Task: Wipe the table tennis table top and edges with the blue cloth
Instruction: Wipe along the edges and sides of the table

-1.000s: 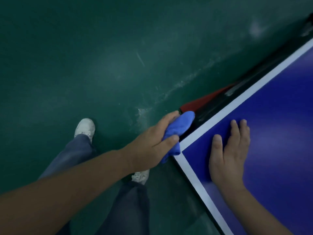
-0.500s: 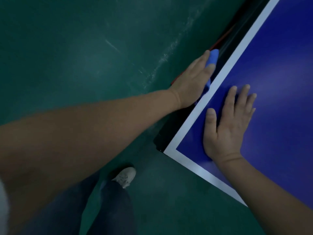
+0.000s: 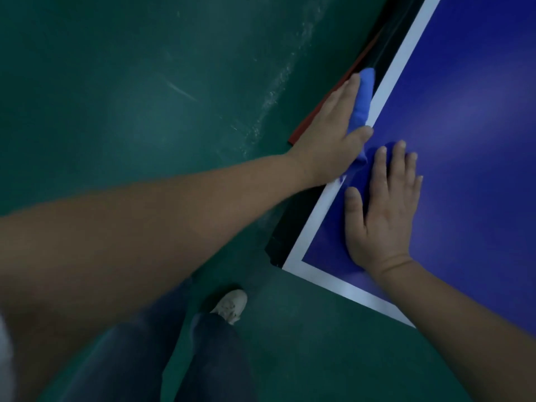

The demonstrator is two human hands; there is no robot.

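Edge-wiping step — your left hand point(image 3: 330, 134) grips the blue cloth point(image 3: 364, 94) against the side of the table point(image 3: 478, 140), right hand point(image 3: 380, 216) flat, fingers straight; next, slide it along.

Indoor sports hall, green court floor point(image 3: 116, 111), blue table tennis table point(image 3: 478, 82) with white edge lines

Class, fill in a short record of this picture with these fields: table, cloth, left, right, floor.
Table: blue top with a white border line, one corner in view
Cloth: blue cloth pressed along the table's side edge
Left: left hand grips the cloth against that edge
Right: right hand lies flat on the top near the corner
Floor: green floor, one pale shoe
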